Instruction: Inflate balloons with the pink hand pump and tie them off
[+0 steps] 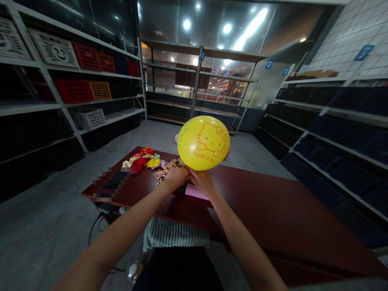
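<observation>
A yellow inflated balloon [203,142] with an orange cat drawing and "hello kitty" lettering rises above the table, right over my two hands. My left hand [178,178] is closed at the balloon's lower end. Close beside it, my right hand [202,181] is also closed there, its fingers meeting the left ones. The balloon's neck is hidden by my fingers. Behind my left hand lies a crumpled leopard-print cloth [165,171]. A flat pink-purple object [196,192] lies on the table under my right hand, partly covered.
Crumpled red, yellow and pale soft pieces [142,161] lie at the left of the dark red table [257,202]. A blurred-out dark object [112,184] is near its left edge. Shelves with crates [74,91] stand left; a shelving rack [197,81] stands behind.
</observation>
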A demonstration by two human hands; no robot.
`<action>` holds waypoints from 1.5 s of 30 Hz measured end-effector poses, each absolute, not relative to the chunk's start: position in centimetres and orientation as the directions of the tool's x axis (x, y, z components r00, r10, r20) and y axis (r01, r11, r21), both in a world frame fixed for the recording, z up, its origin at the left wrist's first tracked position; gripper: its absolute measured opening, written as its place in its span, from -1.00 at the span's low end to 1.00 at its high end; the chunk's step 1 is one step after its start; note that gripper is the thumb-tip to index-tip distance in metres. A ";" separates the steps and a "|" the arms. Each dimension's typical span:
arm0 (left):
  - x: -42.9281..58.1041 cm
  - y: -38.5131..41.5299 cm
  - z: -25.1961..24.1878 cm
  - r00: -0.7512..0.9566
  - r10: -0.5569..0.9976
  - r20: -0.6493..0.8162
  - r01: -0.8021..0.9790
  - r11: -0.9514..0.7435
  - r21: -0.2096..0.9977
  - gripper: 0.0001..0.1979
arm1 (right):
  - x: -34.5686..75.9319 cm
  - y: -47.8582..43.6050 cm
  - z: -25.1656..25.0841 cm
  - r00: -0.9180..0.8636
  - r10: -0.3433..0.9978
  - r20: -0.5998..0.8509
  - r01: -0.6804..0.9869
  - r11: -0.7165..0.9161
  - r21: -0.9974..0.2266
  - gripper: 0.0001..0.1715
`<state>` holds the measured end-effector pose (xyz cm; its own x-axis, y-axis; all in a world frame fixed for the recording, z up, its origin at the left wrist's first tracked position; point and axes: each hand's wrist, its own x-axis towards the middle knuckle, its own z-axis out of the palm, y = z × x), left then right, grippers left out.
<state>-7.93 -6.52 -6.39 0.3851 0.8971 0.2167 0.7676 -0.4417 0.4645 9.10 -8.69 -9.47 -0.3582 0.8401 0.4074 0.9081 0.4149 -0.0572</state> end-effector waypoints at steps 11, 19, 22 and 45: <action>-7.4 -5.3 -4.7 0.588 0.782 0.206 0.786 -0.613 0.080 -0.82 | 9.2 -7.0 -11.9 -0.095 0.919 0.382 0.694 0.336 -0.637 -0.66; -9.3 -4.1 -5.4 0.809 0.544 0.223 0.588 -0.756 -0.288 -0.82 | 8.8 -6.1 -13.2 -0.014 0.965 0.263 0.182 0.261 -0.948 -0.55; -10.3 -3.9 -4.8 0.745 0.572 0.343 0.660 -0.706 -0.256 -0.81 | 8.9 -6.0 -13.4 0.040 0.969 0.242 0.134 0.235 -0.963 -0.53; -12.0 -3.0 -9.9 0.526 0.802 0.283 0.781 -0.587 0.211 -0.81 | 9.3 -6.3 -13.6 0.214 0.947 0.240 0.030 0.239 -0.971 -0.55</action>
